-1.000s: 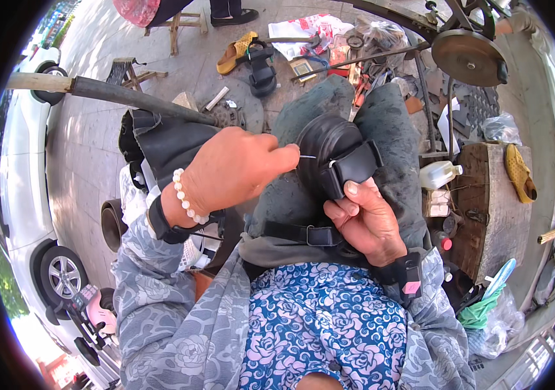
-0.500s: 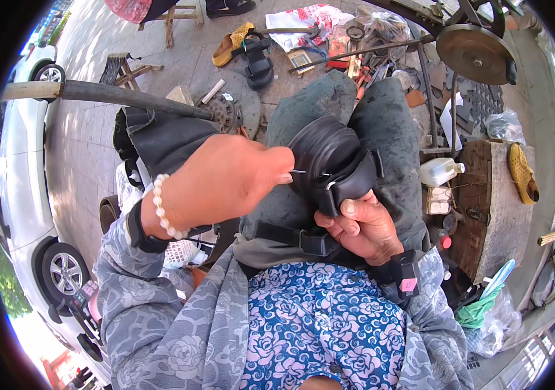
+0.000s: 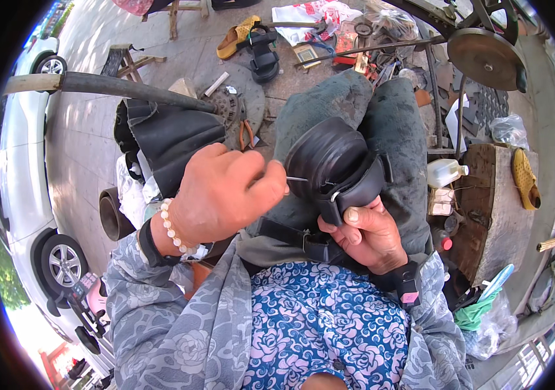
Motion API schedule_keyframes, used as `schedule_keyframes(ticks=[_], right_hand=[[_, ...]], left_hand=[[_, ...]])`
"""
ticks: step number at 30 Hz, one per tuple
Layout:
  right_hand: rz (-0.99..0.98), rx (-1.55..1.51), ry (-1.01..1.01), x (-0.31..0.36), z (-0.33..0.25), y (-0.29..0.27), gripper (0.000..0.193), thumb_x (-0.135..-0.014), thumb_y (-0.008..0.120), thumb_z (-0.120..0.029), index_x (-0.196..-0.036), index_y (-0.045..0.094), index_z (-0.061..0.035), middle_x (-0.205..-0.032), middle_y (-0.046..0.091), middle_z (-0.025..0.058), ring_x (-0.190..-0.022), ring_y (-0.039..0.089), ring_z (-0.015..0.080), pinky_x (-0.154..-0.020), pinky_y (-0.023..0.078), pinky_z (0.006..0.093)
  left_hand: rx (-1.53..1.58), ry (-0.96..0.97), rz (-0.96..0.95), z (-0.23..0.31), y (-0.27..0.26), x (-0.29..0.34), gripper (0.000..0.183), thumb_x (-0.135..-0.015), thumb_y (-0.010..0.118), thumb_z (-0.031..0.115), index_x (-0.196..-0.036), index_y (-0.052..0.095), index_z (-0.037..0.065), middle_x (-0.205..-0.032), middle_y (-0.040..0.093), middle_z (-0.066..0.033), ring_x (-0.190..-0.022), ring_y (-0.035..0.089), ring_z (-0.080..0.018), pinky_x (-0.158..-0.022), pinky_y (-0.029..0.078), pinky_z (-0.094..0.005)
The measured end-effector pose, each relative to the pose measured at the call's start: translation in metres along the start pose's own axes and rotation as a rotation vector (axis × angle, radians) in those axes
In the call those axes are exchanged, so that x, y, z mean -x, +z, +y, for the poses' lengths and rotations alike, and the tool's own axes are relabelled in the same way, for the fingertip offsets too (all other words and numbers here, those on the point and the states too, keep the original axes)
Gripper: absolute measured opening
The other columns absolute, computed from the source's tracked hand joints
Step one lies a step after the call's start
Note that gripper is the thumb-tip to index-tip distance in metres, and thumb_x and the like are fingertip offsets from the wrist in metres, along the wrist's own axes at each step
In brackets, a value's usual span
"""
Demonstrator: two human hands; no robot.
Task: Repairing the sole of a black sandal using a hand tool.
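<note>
A black sandal [image 3: 329,153] is held over my lap, its rounded sole end up and a strap folded toward me. My right hand [image 3: 371,234] grips the strap from below, thumb on the near side, the other fingers partly hidden. At the sandal's left side, my left hand [image 3: 232,185] is closed with a thin metal needle [image 3: 297,179] sticking out to the right from its fingertips. The needle's tip lies by the sandal; whether it touches is unclear. A small light-coloured bit [image 3: 334,196] shows at the strap's edge.
Orange-handled pliers [image 3: 246,133] lie beyond my left hand. A black strapped sandal [image 3: 263,58] and a yellow clog [image 3: 237,37] lie further off. A wooden box [image 3: 485,214] with another yellow clog [image 3: 524,179] stands right, below a machine wheel [image 3: 485,58]. A pole [image 3: 134,93] crosses at left.
My left hand has drawn slightly left and down, away from the sandal, with the needle. The pliers behind it now show. My right hand keeps its grip on the strap.
</note>
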State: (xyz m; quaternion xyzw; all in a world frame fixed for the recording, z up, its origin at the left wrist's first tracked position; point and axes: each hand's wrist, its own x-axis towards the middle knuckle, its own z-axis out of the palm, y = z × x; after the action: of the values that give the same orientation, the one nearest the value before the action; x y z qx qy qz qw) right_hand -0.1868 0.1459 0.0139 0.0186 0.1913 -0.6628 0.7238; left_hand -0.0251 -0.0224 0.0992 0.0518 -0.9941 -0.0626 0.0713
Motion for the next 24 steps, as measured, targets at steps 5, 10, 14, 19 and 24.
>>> schedule_keyframes(ticks=[5,10,14,19,24], right_hand=[[0.040,0.032,0.017,0.000,-0.001,0.009,0.025,-0.081,0.061,-0.002,-0.106,0.057,-0.0022,-0.072,0.058,0.0029,-0.052,0.048,0.0086,-0.072,0.046,0.0332],[0.075,0.116,0.027,-0.004,0.001,0.008,0.027,-0.081,0.061,-0.001,-0.107,0.056,-0.0008,-0.073,0.059,0.0043,-0.050,0.047,0.0090,-0.071,0.047,0.0349],[0.028,0.025,0.024,-0.002,0.002,0.002,0.026,-0.080,0.061,-0.001,-0.106,0.057,-0.0014,-0.073,0.059,0.0043,-0.048,0.046,0.0088,-0.069,0.045,0.0328],[-0.029,-0.113,-0.048,0.002,0.001,-0.010,0.027,-0.080,0.062,-0.001,-0.106,0.057,-0.0024,-0.074,0.059,0.0039,-0.046,0.044,0.0081,-0.065,0.042,0.0310],[-0.042,-0.091,-0.005,0.002,-0.004,-0.009,0.029,-0.082,0.060,-0.001,-0.110,0.056,-0.0065,-0.083,0.061,0.0027,-0.047,0.042,0.0050,-0.064,0.040,0.0276]], left_hand=[[0.335,-0.015,-0.185,-0.015,-0.009,-0.007,0.015,-0.077,0.068,0.013,-0.080,0.056,0.005,-0.063,0.051,-0.0101,-0.055,0.054,-0.0302,-0.050,0.039,-0.0399],[0.595,-0.126,-0.436,-0.032,-0.020,-0.027,0.011,-0.087,0.058,0.012,-0.082,0.055,0.002,-0.065,0.052,-0.0140,-0.059,0.054,-0.0339,-0.054,0.040,-0.0387],[0.880,-0.110,-0.505,-0.043,-0.018,-0.033,0.010,-0.087,0.059,0.011,-0.084,0.056,0.002,-0.065,0.054,-0.0116,-0.055,0.051,-0.0298,-0.054,0.040,-0.0345],[0.619,-0.083,-0.361,-0.033,-0.008,-0.019,0.018,-0.081,0.068,0.018,-0.086,0.057,0.005,-0.068,0.056,-0.0095,-0.061,0.057,-0.0287,-0.053,0.041,-0.0360],[0.199,-0.086,-0.154,-0.009,-0.001,-0.004,0.019,-0.079,0.069,0.020,-0.087,0.059,0.006,-0.073,0.058,-0.0097,-0.063,0.058,-0.0294,-0.053,0.043,-0.0371]])
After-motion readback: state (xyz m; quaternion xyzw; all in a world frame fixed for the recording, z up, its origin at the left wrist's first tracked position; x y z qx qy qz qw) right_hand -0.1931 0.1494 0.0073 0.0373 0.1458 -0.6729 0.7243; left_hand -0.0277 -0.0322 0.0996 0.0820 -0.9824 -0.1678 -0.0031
